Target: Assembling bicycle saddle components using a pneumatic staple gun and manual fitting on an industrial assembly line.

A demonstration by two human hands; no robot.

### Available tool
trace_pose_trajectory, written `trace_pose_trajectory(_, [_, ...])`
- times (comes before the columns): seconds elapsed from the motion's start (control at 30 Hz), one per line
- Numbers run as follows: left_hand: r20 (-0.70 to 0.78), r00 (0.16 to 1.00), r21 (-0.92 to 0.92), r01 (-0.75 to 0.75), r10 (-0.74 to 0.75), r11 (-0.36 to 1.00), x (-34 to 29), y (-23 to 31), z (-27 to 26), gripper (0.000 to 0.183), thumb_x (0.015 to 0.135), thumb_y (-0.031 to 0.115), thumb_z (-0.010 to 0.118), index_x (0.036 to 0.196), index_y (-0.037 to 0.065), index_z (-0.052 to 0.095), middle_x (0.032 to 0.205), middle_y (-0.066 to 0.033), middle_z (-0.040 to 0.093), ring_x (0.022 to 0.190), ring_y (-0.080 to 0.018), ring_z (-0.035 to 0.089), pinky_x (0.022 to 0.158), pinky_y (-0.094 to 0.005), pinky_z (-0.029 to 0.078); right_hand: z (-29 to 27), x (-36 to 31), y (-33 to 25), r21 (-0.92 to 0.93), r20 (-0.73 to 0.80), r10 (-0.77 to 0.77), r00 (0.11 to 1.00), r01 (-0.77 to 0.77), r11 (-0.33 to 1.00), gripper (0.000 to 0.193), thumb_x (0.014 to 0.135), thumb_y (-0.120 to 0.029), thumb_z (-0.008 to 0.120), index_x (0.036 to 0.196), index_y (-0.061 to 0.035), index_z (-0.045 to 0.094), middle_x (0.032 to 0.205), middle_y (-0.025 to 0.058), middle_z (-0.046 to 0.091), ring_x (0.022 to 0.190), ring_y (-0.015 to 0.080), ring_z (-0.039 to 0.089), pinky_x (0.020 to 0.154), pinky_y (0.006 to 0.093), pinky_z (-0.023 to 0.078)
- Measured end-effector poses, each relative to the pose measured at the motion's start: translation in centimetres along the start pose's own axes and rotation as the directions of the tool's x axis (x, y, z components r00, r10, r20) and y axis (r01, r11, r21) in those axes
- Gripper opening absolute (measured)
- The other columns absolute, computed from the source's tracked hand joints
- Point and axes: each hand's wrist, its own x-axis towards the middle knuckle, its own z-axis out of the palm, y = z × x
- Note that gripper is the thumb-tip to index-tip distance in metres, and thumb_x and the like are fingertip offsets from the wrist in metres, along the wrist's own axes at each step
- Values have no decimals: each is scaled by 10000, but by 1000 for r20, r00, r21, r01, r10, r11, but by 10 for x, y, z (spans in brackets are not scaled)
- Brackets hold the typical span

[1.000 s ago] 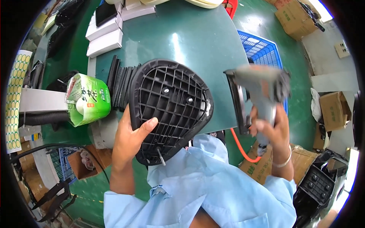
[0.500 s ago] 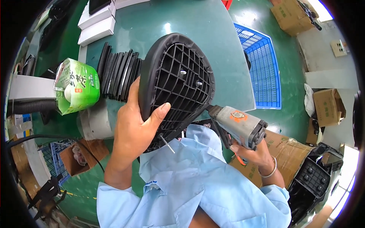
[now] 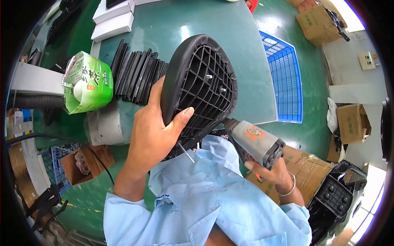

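My left hand (image 3: 158, 127) is closed round the side of a black padded seat (image 3: 211, 88), its thumb on the ribbed plastic underside, which faces me. Two short metal studs stick out near the far end, and a longer metal pin (image 3: 186, 152) juts from the near end. Black cover material is folded over the rim. My right hand (image 3: 271, 170) grips a grey pneumatic staple gun (image 3: 256, 141) with an orange mark. Its nose is at the seat's right lower rim; whether it touches, I cannot tell. Part of the gun's handle is hidden.
On the green table (image 3: 246, 74), black strips (image 3: 137, 76) lie in a row beside white boxes (image 3: 113, 24). A green plastic packet (image 3: 92, 84) hangs at left. Beyond the table's right edge stands a blue crate (image 3: 285, 78); cardboard (image 3: 301, 168) is at lower right.
The seat and my left hand have shifted a little to the right in view. The staple gun's nose stays by the seat's rim. Both grips are unchanged.
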Motion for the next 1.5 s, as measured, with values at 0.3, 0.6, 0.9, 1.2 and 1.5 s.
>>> trace_pose_trajectory(0.3, [-4, 998, -5, 57, -57, 998, -2, 5, 0, 562, 816, 242, 681, 1258, 5, 429, 1004, -107, 619, 904, -149, 572, 815, -287, 449, 12, 4, -2, -119, 81, -133, 988, 142, 983, 352, 743, -183, 727, 1004, 15, 595, 969, 110, 650, 836, 235, 637, 744, 317, 494])
trace_pose_trajectory(0.6, [-17, 1000, 31, -20, 21, 999, 2, -1, -3, 568, 812, 214, 641, 1281, 26, 381, 918, -212, 642, 866, -374, 627, 760, -407, 482, 23, -3, -11, -9, 59, -173, 983, 174, 985, 325, 709, -141, 731, 972, 2, 607, 860, 109, 661, 732, 229, 647, 688, 292, 500])
trace_pose_trajectory(0.9, [-29, 1000, -23, 5, -5, 1000, 7, -14, -2, 543, 805, 262, 652, 1242, 16, 444, 970, -160, 620, 895, -265, 591, 817, -351, 459, 28, -4, -12, -78, 100, -123, 987, 131, 988, 296, 691, -126, 741, 927, 8, 622, 812, 111, 661, 700, 250, 646, 679, 300, 500])
trace_pose_trajectory(1.2, [-42, 999, -12, 29, -29, 1000, 44, -16, 25, 541, 794, 288, 635, 1224, 12, 456, 921, -226, 645, 892, -383, 622, 804, -415, 477, 15, -14, -5, -149, -46, -94, 995, 86, 985, 338, 726, -211, 732, 973, -8, 623, 763, 100, 645, 628, 209, 605, 634, 291, 493])
trace_pose_trajectory(1.5, [-79, 997, 28, 1, 1, 1000, 42, -11, 30, 547, 793, 285, 630, 1223, 7, 438, 837, -227, 643, 814, -395, 629, 782, -437, 477, 19, -1, -11, -119, 48, -51, 998, 56, 991, 335, 742, -202, 727, 971, 12, 610, 845, 99, 655, 695, 219, 617, 665, 299, 494])
